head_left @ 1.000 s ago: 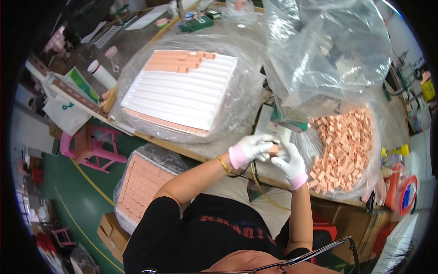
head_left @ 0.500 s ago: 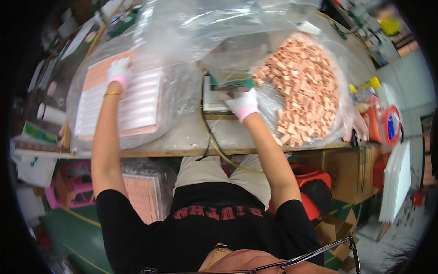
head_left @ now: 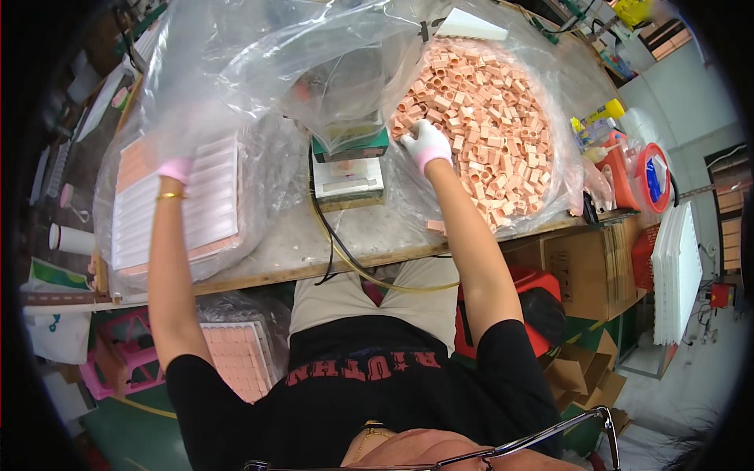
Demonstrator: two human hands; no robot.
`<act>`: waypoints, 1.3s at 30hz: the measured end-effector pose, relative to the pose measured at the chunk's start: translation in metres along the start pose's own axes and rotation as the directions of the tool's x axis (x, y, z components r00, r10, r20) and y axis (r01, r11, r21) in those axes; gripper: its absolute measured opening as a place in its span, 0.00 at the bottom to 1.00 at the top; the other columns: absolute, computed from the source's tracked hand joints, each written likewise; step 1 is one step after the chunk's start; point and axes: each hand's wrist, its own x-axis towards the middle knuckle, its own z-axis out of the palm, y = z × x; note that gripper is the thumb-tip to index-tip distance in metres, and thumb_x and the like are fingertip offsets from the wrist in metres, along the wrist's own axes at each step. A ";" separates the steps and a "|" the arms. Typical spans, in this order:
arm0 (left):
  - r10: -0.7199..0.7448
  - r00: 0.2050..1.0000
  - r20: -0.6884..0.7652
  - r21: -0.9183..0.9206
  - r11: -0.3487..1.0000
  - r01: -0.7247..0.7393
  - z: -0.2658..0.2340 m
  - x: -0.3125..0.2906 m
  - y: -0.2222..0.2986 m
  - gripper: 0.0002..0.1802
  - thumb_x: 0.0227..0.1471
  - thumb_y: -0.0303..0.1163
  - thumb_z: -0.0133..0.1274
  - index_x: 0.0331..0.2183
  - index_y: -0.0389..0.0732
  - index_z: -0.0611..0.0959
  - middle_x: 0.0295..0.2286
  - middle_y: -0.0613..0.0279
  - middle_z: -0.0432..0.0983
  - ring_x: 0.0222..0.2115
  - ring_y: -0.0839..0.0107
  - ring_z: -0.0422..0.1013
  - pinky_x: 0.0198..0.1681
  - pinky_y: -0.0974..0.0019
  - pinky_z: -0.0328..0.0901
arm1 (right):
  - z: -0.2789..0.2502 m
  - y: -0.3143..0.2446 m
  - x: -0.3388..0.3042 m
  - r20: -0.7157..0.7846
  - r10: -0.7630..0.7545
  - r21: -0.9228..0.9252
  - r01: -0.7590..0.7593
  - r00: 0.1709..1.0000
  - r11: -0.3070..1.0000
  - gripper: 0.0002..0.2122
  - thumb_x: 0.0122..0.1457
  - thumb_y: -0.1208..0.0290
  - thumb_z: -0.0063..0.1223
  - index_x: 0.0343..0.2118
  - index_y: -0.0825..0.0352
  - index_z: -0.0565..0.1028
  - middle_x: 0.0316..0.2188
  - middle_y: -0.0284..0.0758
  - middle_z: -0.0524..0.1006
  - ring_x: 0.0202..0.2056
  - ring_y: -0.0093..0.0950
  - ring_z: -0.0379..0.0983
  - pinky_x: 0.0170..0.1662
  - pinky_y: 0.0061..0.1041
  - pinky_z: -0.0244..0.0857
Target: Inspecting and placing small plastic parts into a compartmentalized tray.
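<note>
My left hand (head_left: 174,161), in a white glove with a pink cuff, is over the far part of a white ridged tray (head_left: 177,212) at the left. Motion and clear plastic film smear its fingers. Pink pieces (head_left: 132,169) show along the tray's far left edge. My right hand (head_left: 430,146), gloved the same way, is at the left edge of a heap of small pink hollow blocks (head_left: 491,129). Its fingers bend down into the blocks; what they pinch is hidden. Between the hands stands a small press-like device (head_left: 349,177) with a green upper part and white base.
Clear plastic sheeting (head_left: 259,55) hangs over the far side of the table. A black cable and yellow hose (head_left: 345,263) drop over its front edge. At the right stand a red tub (head_left: 653,177) and a yellow-capped bottle (head_left: 605,114). A white wedge (head_left: 471,26) lies behind the heap.
My right hand has moved from the green device to the heap's left edge. My left hand remains over the tray, now blurred. The whole view has shifted, with the table sitting further left.
</note>
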 end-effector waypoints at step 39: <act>0.207 0.646 0.734 -0.659 -0.012 0.752 -0.196 0.015 0.240 0.23 0.53 0.40 0.52 0.47 0.35 0.74 0.37 0.61 0.74 0.34 0.74 0.70 0.38 0.69 0.67 | 0.000 -0.059 -0.115 -0.228 -0.420 0.440 0.478 0.878 0.760 0.16 0.40 0.67 0.66 0.31 0.68 0.75 0.38 0.42 0.71 0.42 0.40 0.67 0.48 0.32 0.62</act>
